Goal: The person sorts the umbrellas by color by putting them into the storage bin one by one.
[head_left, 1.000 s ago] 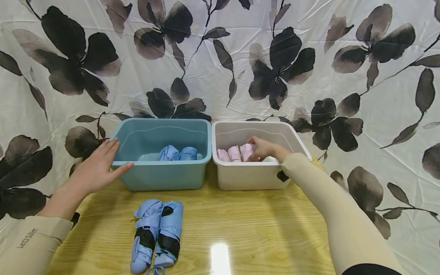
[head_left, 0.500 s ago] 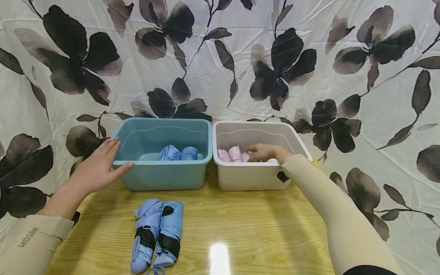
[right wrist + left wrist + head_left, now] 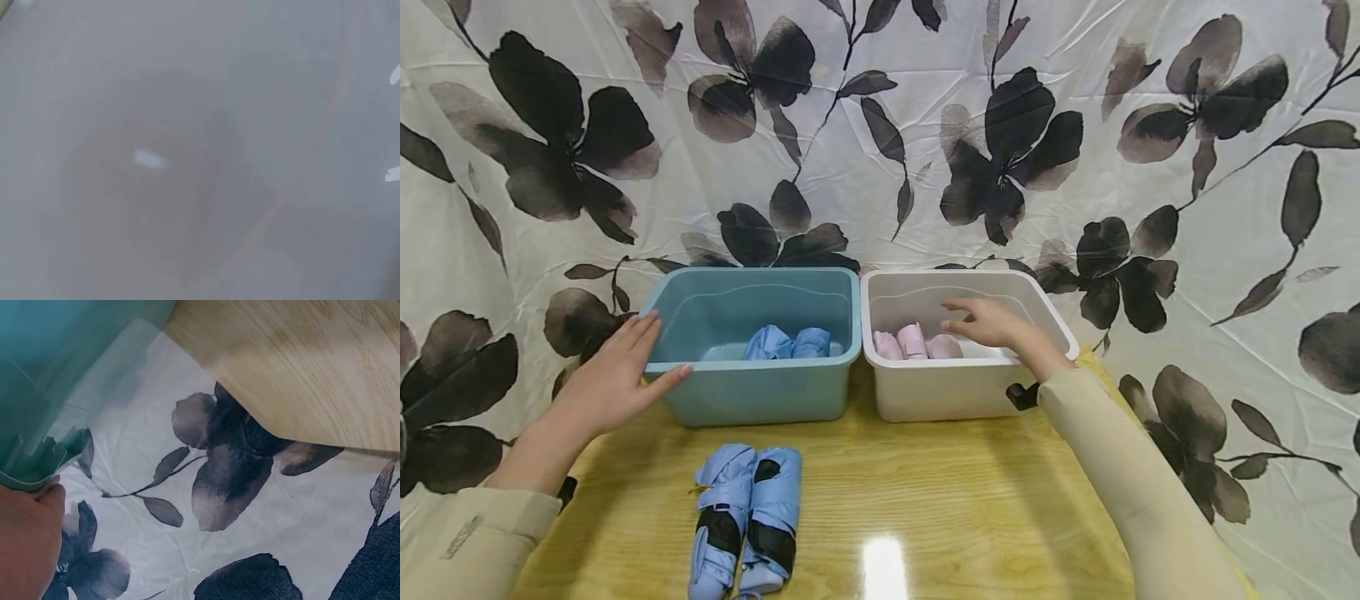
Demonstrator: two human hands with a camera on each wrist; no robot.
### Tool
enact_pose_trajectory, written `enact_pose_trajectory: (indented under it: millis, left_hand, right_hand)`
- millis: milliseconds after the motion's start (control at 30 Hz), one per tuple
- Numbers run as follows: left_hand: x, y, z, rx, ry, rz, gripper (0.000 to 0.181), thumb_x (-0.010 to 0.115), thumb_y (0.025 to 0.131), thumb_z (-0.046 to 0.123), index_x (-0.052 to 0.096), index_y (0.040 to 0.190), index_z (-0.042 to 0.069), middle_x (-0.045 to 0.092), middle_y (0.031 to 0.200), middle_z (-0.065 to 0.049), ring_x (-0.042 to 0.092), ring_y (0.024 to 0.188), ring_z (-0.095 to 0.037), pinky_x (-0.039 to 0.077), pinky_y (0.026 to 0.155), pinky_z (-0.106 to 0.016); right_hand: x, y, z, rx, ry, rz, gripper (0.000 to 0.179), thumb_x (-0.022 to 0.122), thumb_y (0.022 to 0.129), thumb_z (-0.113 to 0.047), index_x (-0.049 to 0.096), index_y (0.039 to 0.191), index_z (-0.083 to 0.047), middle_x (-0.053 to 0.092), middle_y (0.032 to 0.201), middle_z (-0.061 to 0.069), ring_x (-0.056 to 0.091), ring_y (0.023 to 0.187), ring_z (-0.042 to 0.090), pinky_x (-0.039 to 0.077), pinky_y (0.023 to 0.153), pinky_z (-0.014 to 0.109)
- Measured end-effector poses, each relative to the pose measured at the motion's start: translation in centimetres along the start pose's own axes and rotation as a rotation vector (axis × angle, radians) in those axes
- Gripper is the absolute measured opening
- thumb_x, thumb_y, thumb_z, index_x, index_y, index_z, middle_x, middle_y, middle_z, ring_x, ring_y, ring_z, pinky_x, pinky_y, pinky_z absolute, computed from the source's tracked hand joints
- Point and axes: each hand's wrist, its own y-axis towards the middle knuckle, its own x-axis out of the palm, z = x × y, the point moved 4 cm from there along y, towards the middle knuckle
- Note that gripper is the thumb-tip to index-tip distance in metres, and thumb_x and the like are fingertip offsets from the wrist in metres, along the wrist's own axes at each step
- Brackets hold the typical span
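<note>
Teal bin (image 3: 756,396) and white bin (image 3: 947,393) along the table's (image 3: 955,492) far edge, right hand (image 3: 992,323) empty, loosely extended near pink rolls (image 3: 912,342), left hand (image 3: 606,383) straight-fingered against the teal rim.

A white, lightly creased sheet of cloth (image 3: 902,50), printed with large black and grey-brown flowers (image 3: 1011,158) on thin dark stems with slender leaves, fills the whole background behind and to both sides of the worktop (image 3: 962,492), a glossy yellow surface with fine wood grain. Light falls on that surface as one bright white patch of glare (image 3: 883,568) near the front, with soft, faint shadows elsewhere; the left wrist view shows a rounded worktop corner against the same floral cloth.
</note>
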Motion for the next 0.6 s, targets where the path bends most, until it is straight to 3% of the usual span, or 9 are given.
enact_pose_trajectory:
  millis: [133, 333, 467, 600]
  left_hand:
    - [0.1, 0.0, 0.1, 0.004, -0.005, 0.0, 0.096, 0.057, 0.102, 0.057, 0.026, 0.158, -0.015, 0.021, 0.167, -0.032, 0.013, 0.155, -0.053, 0.02, 0.118, -0.072]
    - [0.5, 0.0, 0.1, 0.027, 0.003, 0.024, 0.094, 0.058, 0.102, 0.055, 0.029, 0.157, -0.015, 0.022, 0.166, -0.033, 0.016, 0.153, -0.054, 0.018, 0.121, -0.069]
    - [0.5, 0.0, 0.0, 0.05, 0.021, 0.072, 0.09, 0.059, 0.102, 0.054, 0.033, 0.155, -0.015, 0.025, 0.165, -0.033, 0.016, 0.154, -0.053, 0.013, 0.125, -0.065]
    - [0.6, -0.1, -0.1, 0.082, 0.048, 0.137, 0.088, 0.062, 0.1, 0.053, 0.039, 0.152, -0.014, 0.03, 0.163, -0.031, 0.021, 0.153, -0.052, 0.01, 0.127, -0.059]
  right_hand:
    - [-0.8, -2.7, -0.3, -0.022, -0.006, 0.157, 0.058, 0.056, 0.109, -0.035, 0.046, 0.156, -0.004, 0.047, 0.158, 0.021, 0.052, 0.138, 0.043, 0.041, 0.115, 0.057]
    - [-1.3, -6.7, 1.2, -0.033, -0.126, 0.346, 0.062, 0.056, 0.108, -0.038, 0.042, 0.159, -0.006, 0.04, 0.163, 0.02, 0.034, 0.151, 0.043, 0.026, 0.122, 0.06]
    - [-1.5, -8.9, 2.7, -0.011, -0.227, 0.41, 0.067, 0.055, 0.107, -0.042, 0.038, 0.161, -0.007, 0.035, 0.166, 0.017, 0.03, 0.153, 0.043, 0.022, 0.123, 0.063]
    - [-1.5, -10.5, 4.4, 0.036, -0.269, 0.412, 0.075, 0.053, 0.106, -0.05, 0.031, 0.164, -0.007, 0.026, 0.171, 0.014, 0.019, 0.158, 0.04, 0.012, 0.125, 0.065]
